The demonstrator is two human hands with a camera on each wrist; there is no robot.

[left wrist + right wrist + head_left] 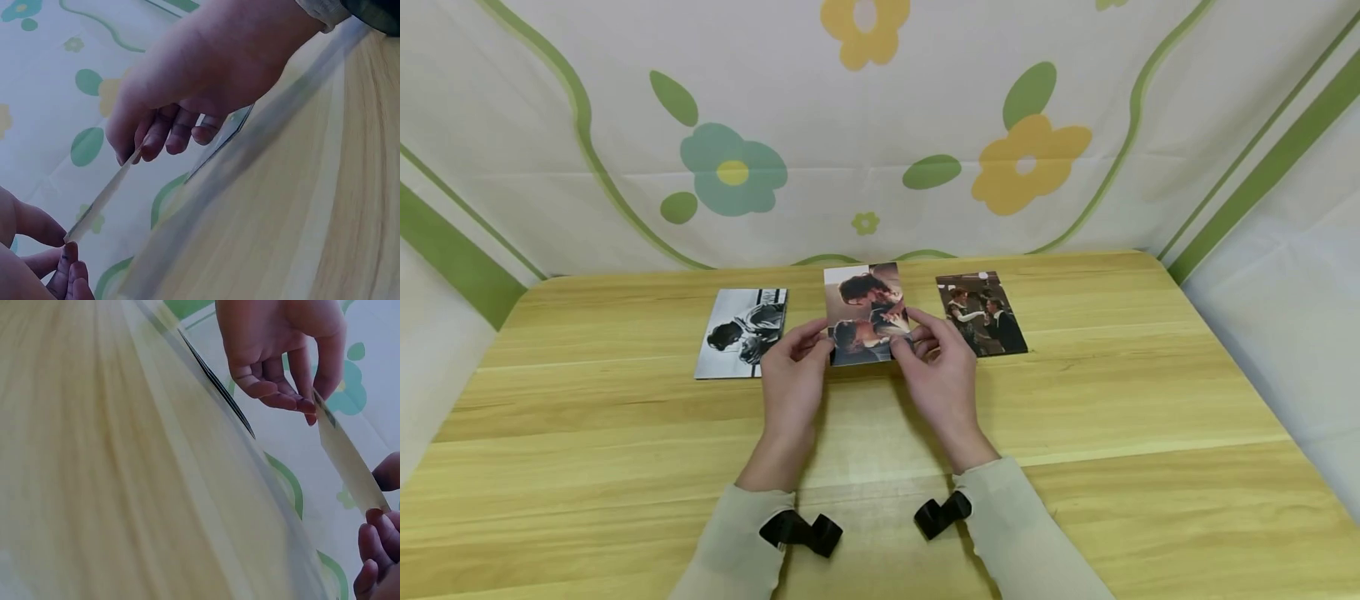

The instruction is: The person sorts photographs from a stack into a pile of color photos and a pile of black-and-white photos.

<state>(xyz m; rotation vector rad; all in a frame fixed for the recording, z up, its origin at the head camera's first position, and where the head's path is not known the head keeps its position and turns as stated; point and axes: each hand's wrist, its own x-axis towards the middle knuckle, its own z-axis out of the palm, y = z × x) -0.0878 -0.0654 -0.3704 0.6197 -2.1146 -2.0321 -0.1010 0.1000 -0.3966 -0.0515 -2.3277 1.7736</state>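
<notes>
Between both hands, a colour photo card showing dark-haired figures is held up just off the table. My left hand pinches its left lower edge between thumb and fingers, and my right hand pinches the right lower edge. In the left wrist view the card appears almost edge-on. Its pale back shows in the right wrist view. A black-and-white photo card lies beyond the left hand, partly covered by it. Another dark colour photo card lies just past the right hand.
The cards lie near the far edge of a light wooden table. A white cloth with green, yellow and teal flowers hangs behind it. Each sleeve carries a black device.
</notes>
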